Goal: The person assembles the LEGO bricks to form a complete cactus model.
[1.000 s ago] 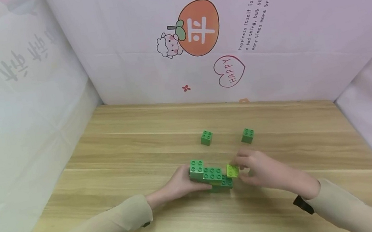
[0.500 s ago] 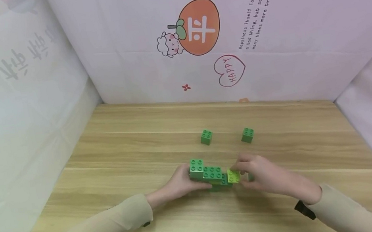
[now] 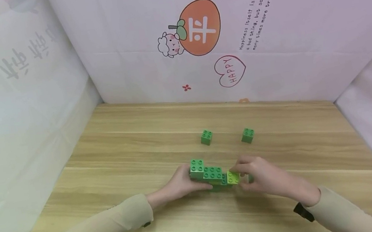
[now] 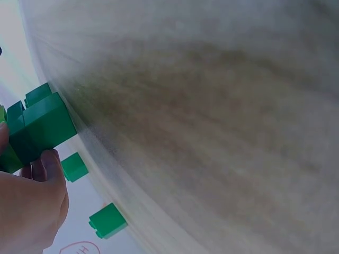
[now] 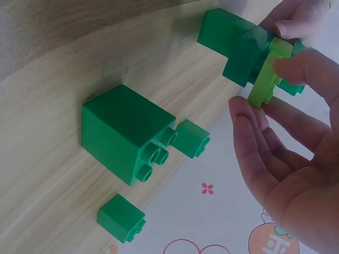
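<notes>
Your right hand has pressed its pinched lime brick against the green stack your left hand grasps

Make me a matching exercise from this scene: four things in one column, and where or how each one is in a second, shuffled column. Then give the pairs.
Column one
1. left hand
2. right hand
3. lime brick
4. far right small green brick

Column two
A. lies alone on the table, no hand on it
B. grips the left end of the green brick assembly
C. is held at the right end of the green brick assembly
D. pinches the lime brick between thumb and fingers

Pairs: 1-B, 2-D, 3-C, 4-A
</notes>
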`<state>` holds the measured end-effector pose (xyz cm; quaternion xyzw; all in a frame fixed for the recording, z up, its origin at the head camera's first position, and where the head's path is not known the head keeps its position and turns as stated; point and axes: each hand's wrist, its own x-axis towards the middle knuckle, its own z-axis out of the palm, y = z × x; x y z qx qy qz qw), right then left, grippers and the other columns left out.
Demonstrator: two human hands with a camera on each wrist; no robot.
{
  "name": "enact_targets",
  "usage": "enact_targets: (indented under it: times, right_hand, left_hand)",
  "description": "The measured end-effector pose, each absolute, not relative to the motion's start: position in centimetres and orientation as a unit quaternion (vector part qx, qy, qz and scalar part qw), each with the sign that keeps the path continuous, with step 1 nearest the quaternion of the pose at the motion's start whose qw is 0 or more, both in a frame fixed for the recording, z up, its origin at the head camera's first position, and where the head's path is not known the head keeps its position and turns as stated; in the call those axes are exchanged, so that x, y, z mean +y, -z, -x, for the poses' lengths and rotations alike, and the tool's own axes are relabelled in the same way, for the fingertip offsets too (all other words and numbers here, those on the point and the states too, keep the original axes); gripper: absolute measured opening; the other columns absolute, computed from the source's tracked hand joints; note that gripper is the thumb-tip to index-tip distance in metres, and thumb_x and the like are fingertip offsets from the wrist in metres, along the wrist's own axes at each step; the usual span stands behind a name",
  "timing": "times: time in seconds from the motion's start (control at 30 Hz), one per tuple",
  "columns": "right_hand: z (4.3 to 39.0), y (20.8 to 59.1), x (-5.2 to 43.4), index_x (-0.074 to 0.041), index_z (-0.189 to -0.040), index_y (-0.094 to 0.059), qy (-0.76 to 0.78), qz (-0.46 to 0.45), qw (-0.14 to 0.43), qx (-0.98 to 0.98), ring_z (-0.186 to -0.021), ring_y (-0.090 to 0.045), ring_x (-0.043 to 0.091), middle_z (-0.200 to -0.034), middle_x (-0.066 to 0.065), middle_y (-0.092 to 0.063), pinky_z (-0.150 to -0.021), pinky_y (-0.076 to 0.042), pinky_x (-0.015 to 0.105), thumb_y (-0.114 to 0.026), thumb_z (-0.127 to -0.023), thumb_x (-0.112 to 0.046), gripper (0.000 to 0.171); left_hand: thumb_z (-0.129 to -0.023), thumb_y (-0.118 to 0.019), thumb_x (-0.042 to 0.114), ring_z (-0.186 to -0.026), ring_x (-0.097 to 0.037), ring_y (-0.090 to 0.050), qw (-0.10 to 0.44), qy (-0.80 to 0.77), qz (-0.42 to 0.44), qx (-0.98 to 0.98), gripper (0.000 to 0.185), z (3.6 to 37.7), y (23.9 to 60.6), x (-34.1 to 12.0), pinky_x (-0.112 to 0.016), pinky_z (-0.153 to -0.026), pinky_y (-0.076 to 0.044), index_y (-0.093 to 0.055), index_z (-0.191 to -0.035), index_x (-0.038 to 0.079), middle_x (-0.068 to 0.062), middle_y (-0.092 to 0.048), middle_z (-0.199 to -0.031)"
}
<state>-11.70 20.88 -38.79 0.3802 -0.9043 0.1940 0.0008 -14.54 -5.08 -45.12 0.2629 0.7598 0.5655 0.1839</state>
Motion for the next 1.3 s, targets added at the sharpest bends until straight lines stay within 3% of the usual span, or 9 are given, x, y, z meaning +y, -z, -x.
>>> enact_targets:
  times: [0.67, 1.3]
  right_hand:
    - [11.79, 39.45, 20.89, -0.007, -0.101, -0.068, -0.188, -0.383, 0.030, -0.904, -0.075, -0.064, 0.010, -0.093, 0.002, -0.067, -0.064, -0.057, 0.018, -0.073, -0.067, -0.008, 0.034]
    - [11.68, 39.24, 20.30, -0.008, -0.099, -0.068, -0.149, -0.362, 0.018, -0.920, -0.080, -0.066, 0.013, -0.095, 0.002, -0.067, -0.068, -0.057, 0.018, -0.079, -0.066, -0.013, 0.036]
  left_hand:
    - [-0.072, -0.080, 0.022, -0.105, -0.002, -0.063, 0.181, -0.565, -0.264, 0.760, 0.043, 14.52, 45.31, -5.00, -0.019, -0.099, -0.047, -0.065, -0.112, 0.026, 0.009, -0.069, -0.113]
    - [-0.070, -0.082, 0.020, -0.102, -0.002, -0.065, 0.174, -0.565, -0.267, 0.761, 0.043, 14.78, 45.42, -5.12, -0.019, -0.096, -0.048, -0.066, -0.110, 0.025, 0.009, -0.070, -0.111]
